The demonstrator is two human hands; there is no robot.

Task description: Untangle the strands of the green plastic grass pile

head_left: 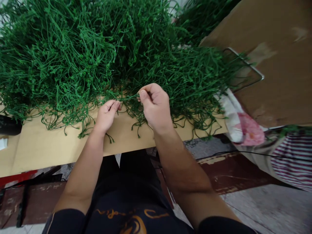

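Observation:
A big heap of thin green artificial plant stems [80, 48] with small branching tips covers the far part of the table. In front of it, my left hand [107, 112] is closed in a pinch on a green stem. My right hand [156, 104], a little further right and higher, pinches with thumb and forefinger too. A thin green stem [129, 97] runs between the two hands. Loose stem ends lie on the tabletop around both wrists. What sits inside the fingers is mostly hidden.
The tan tabletop [60, 146] ends near my lap. On the right stands a brown cardboard sheet [275, 65] with a metal wire frame [255, 73] against it. Below are pink-and-white cloth [251, 130] and striped fabric [292, 159]. A black object [9, 125] sits at the left edge.

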